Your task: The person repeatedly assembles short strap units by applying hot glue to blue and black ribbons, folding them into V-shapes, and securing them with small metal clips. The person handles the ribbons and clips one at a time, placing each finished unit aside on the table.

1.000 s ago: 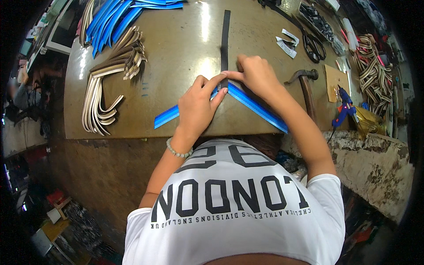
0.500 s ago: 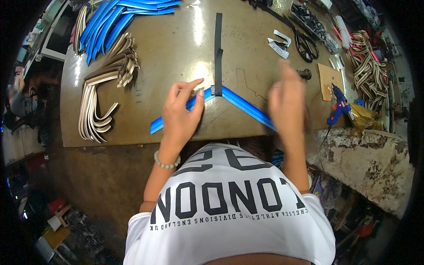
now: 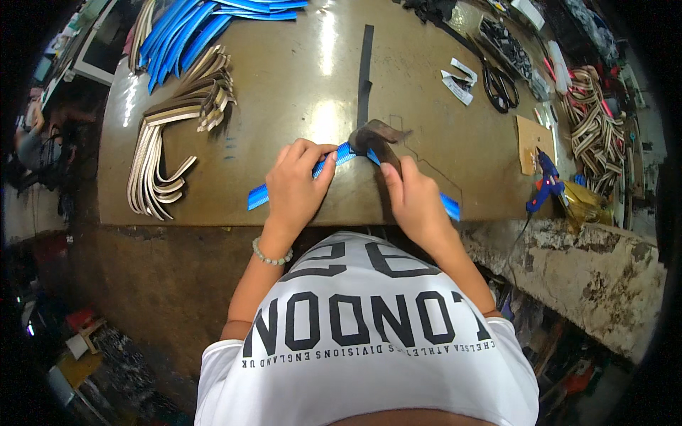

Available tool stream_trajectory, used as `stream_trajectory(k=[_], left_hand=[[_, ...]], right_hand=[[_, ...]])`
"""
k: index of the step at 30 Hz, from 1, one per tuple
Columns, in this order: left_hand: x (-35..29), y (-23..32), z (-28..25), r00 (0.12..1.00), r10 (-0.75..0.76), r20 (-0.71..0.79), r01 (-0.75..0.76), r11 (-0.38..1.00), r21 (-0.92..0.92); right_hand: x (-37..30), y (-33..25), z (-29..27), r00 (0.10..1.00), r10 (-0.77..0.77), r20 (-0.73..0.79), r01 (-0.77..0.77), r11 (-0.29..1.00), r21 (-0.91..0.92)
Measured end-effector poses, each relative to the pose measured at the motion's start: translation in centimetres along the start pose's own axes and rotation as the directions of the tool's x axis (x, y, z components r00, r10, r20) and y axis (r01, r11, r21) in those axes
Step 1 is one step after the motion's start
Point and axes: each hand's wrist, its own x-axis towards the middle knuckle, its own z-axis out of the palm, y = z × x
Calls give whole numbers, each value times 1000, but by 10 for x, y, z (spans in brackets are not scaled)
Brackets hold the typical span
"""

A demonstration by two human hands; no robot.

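Note:
My right hand [image 3: 418, 201] is closed round the handle of a claw hammer [image 3: 382, 133]. The hammer's head rests on or just above the bend of a blue webbing strap [image 3: 257, 197] lying in an upturned V on the table. A black strip [image 3: 365, 64] runs away from that bend toward the far side; its near end is hidden under the hammer head. With thumb and fingertips, my left hand [image 3: 297, 177] pinches the strap's left arm close to the bend. The strap's right arm passes partly behind my right hand.
On the brown table [image 3: 284, 85] lie beige-brown straps [image 3: 153, 163] and blue straps [image 3: 177, 42] at left. White labels [image 3: 458, 82], black scissors [image 3: 499, 89], a tray of black parts [image 3: 504, 46], cardboard [image 3: 534, 145], a blue glue gun [image 3: 545, 183] and bundled striped straps [image 3: 593, 121] sit right.
My right hand has taken up the hammer from the right and brought it left over the strap's bend. The fingers of my left hand have closed on the strap.

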Motion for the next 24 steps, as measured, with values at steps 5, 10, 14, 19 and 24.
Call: stream_trajectory(k=[5, 10, 14, 19, 24], left_hand=[[1, 5, -3, 999, -26, 46, 24, 999, 27], [2, 13, -6, 994, 55, 89, -65, 992, 109], [10, 15, -3, 978, 154, 144, -179, 967, 182], [15, 22, -4, 979, 76, 188, -29, 970, -240], [9, 38, 22, 875, -359, 325, 365, 47, -930]], right_hand=[[-4, 3, 2, 987, -48, -153, 69, 989, 134], [-4, 20, -16, 988, 102, -112, -110, 991, -70], [-12, 87, -52, 893, 173, -415, -269, 946, -183], [-5, 120, -73, 852, 64, -519, -317, 853, -415], [36, 47, -20, 968, -4, 250, -182, 673, 717]])
